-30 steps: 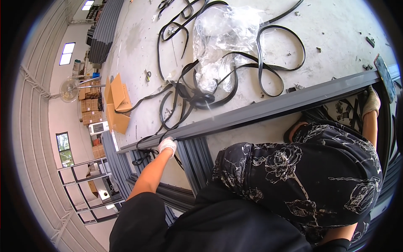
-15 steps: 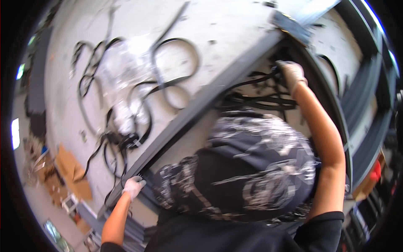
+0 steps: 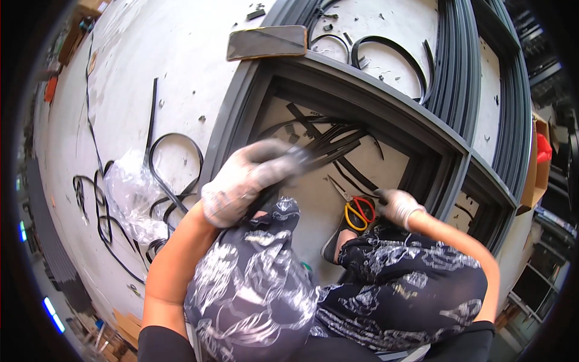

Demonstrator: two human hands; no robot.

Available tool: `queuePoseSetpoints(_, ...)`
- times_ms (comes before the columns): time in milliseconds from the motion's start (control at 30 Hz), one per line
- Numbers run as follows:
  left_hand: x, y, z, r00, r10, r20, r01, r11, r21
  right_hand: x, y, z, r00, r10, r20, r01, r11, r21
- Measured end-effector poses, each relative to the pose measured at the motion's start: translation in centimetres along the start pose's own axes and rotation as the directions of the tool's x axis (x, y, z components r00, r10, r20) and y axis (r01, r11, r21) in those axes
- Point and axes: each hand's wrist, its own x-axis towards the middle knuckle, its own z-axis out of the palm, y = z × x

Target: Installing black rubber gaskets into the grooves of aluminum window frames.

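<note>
My left hand [image 3: 247,181], in a pale work glove, is closed round a bundle of black rubber strips [image 3: 332,142]. Motion blurs its fingers. Also gloved, my right hand [image 3: 401,210] pinches the end of a black strip [image 3: 359,175] that runs up toward the bundle. Scissors [image 3: 357,211] with one red and one yellow handle lie on the floor beside my right hand. Both hands are over the inside of a dark grey metal frame [image 3: 362,81]. A phone [image 3: 267,43] rests on the frame's far left corner.
More grey frame profiles [image 3: 458,66] lie beyond and to the right. On the floor at left are a clear plastic bag [image 3: 132,193] and looped black strips [image 3: 175,139]. A curved black strip [image 3: 398,51] lies beyond the frame. At right stands a cardboard box [image 3: 534,169].
My view has swung round to the right. My left hand has left the frame's edge and now grips the strip bundle. My right hand is now nearer my knees, and the scissors show.
</note>
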Motion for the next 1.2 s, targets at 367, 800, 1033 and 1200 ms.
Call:
queuePoseSetpoints(367, 11.2, -3.8, 2.6, 0.983, -0.184, -0.004, 0.182, 0.977, -0.114, 4.0, 0.2, 6.2, 0.983, 0.083, 0.164, -0.096, 0.993, 0.072)
queuePoseSetpoints(800, 10.5, -6.0, 0.2, 0.967, -0.231, -0.112, 0.230, 0.973, -0.019, 0.5, -5.4, -2.6, 0.991, -0.131, -0.041, 0.105, 0.539, 0.836)
queuePoseSetpoints(1033, 9.7, -5.8, -0.1, 0.968, -0.231, -0.098, 0.228, 0.973, -0.042, 2.3, -7.3, -1.9, 0.978, -0.196, -0.076, 0.178, 0.579, 0.795)
queuePoseSetpoints(1200, 9.7, -6.0, -0.5, 0.960, -0.245, -0.135, 0.251, 0.967, 0.032, 3.0, -8.1, -3.1, 0.985, -0.168, 0.026, 0.096, 0.675, 0.731)
